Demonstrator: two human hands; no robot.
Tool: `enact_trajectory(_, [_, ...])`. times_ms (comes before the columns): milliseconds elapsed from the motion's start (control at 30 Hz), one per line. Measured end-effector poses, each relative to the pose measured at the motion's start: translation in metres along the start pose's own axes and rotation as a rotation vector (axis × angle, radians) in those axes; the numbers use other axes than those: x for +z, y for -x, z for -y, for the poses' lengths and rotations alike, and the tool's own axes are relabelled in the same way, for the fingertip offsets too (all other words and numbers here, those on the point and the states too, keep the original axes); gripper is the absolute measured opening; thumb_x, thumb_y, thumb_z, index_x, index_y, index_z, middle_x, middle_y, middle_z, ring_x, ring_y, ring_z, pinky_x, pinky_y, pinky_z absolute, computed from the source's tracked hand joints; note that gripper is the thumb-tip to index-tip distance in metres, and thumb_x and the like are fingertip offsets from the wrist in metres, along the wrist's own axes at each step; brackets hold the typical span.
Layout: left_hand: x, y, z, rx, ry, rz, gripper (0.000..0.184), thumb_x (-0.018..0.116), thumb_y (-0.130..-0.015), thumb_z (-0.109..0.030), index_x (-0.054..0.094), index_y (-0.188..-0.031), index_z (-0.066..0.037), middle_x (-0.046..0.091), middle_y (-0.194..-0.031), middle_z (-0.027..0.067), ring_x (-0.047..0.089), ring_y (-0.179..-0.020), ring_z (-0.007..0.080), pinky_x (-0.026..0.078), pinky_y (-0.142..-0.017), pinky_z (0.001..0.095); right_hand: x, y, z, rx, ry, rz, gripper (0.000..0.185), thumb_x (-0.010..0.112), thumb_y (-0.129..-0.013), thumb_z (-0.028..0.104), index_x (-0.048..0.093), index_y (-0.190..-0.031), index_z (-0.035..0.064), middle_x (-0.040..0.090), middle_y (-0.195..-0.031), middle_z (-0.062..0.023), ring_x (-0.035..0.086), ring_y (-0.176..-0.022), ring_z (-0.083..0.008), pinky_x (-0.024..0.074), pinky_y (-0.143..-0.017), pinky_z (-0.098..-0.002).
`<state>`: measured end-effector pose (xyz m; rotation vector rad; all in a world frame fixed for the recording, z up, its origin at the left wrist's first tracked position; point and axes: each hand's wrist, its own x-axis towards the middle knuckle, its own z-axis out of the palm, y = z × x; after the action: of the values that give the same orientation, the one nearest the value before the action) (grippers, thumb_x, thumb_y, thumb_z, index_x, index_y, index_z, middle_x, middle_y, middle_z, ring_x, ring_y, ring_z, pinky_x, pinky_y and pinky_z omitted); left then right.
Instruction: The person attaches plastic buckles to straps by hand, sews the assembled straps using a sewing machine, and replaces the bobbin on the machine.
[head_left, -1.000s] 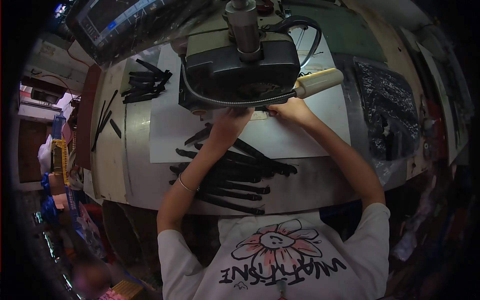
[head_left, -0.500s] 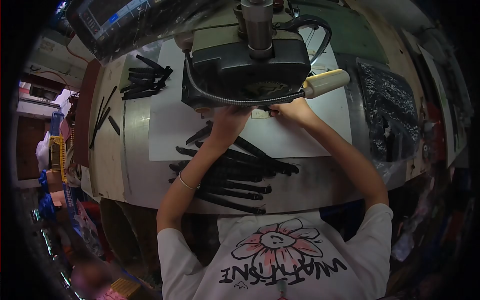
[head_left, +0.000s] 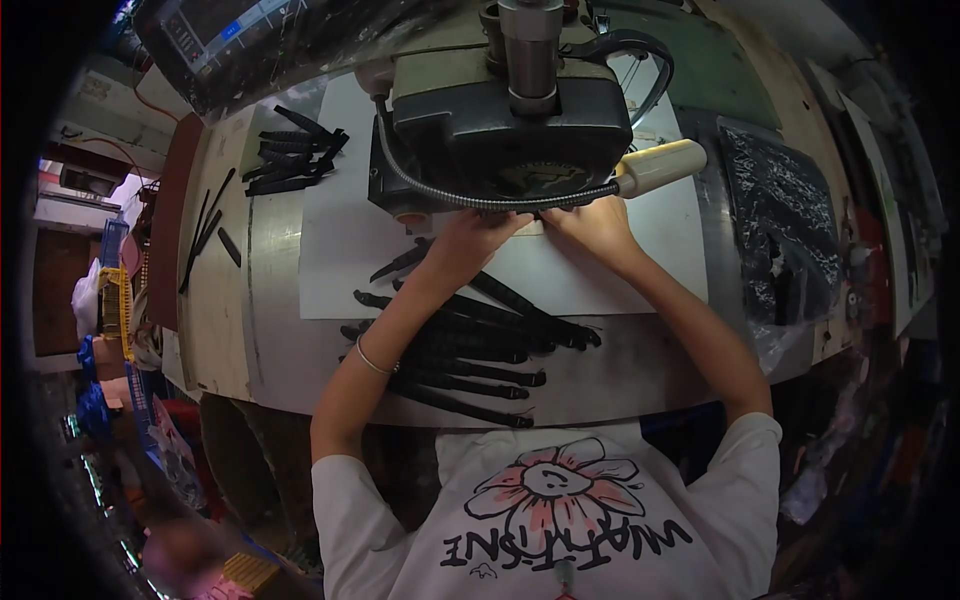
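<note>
My left hand (head_left: 478, 240) is closed, its fingertips pressed together under the front of a sewing machine head (head_left: 505, 130). My right hand (head_left: 598, 228) is closed just beside it. Between the fingertips of both hands shows a small black strap piece (head_left: 540, 215), mostly hidden by the fingers and the machine. The needle area is out of sight behind the machine head. Several black straps (head_left: 460, 355) lie fanned out in a pile below my left forearm, their ends pointing right.
More black straps (head_left: 295, 150) are heaped at the upper left, with thin dark strips (head_left: 208, 235) nearby. A white lamp (head_left: 662, 168) juts right from the machine. A plastic bag of dark material (head_left: 780, 220) lies at right. A control screen (head_left: 235, 35) is at upper left.
Both hands have drawn closer together, with the fingertips nearly meeting at the black piece. My left hand has moved slightly right. The strap pile is unchanged.
</note>
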<state>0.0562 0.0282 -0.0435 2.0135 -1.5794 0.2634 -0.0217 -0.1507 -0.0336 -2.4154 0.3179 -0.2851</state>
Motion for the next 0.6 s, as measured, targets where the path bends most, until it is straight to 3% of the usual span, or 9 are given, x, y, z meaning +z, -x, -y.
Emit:
enact_trajectory(33, [0.0,0.0,0.0,-0.008,0.0,0.006,0.042,0.056,-0.066,0.009,0.065,-0.102,-0.011,0.061,-0.081,0.0051,0.059,-0.078,0.0211,0.047,-0.072,0.0321,0.001,0.001,-0.003,-0.008,-0.024,-0.009,0.023,0.068,-0.066,0.025,0.06,-0.069,0.004,0.059,-0.068,-0.0082,0.056,-0.076,-0.0273,0.0384,-0.075,-0.0394])
enact_trajectory(133, [0.0,0.001,0.0,-0.033,0.007,0.003,0.042,0.056,-0.065,0.009,0.065,-0.101,-0.011,0.061,-0.081,0.0051,0.059,-0.078,0.0212,0.047,-0.073,0.032,0.005,0.002,-0.018,-0.182,0.027,-0.062,0.029,0.069,-0.07,0.019,0.063,-0.093,0.0025,0.062,-0.094,-0.0149,0.059,-0.086,-0.0295,0.0456,-0.073,-0.0369])
enact_trajectory(233, [0.004,0.003,0.004,-0.041,0.024,-0.042,0.042,0.055,-0.065,0.009,0.065,-0.1,-0.011,0.062,-0.082,0.0054,0.059,-0.078,0.0209,0.047,-0.075,0.0318,0.009,0.004,-0.023,-0.393,-0.022,-0.154,0.021,0.067,-0.072,0.012,0.063,-0.089,0.0013,0.063,-0.088,-0.0143,0.059,-0.082,-0.0295,0.0447,-0.07,-0.0382])
enact_trajectory(333, [0.002,0.003,0.001,-0.035,0.009,-0.064,0.041,0.056,-0.065,0.008,0.066,-0.1,-0.011,0.062,-0.082,0.0052,0.06,-0.08,0.0201,0.047,-0.076,0.0312,-0.001,0.01,-0.021,-0.427,-0.064,-0.058,0.012,0.065,-0.074,0.009,0.065,-0.082,0.0007,0.063,-0.077,-0.0133,0.059,-0.076,-0.0294,0.0436,-0.067,-0.0386])
enact_trajectory(533, [-0.002,0.003,-0.001,0.026,-0.124,0.037,0.04,0.057,-0.067,0.004,0.064,-0.104,-0.011,0.061,-0.089,0.0045,0.059,-0.086,0.0203,0.047,-0.076,0.0313,0.005,0.009,-0.016,-0.577,-0.01,-0.3,0.01,0.065,-0.074,0.01,0.065,-0.076,0.0004,0.061,-0.066,-0.0129,0.058,-0.061,-0.0294,0.0424,-0.057,-0.0367])
enact_trajectory(600, [-0.007,0.001,-0.003,0.043,-0.14,0.103,0.042,0.057,-0.069,0.003,0.062,-0.108,-0.009,0.059,-0.096,0.0055,0.058,-0.089,0.0216,0.047,-0.076,0.0318,0.005,0.01,-0.018,-0.538,-0.038,-0.261,0.01,0.065,-0.074,0.01,0.065,-0.076,0.0004,0.061,-0.065,-0.0126,0.057,-0.059,-0.0296,0.0419,-0.055,-0.0367])
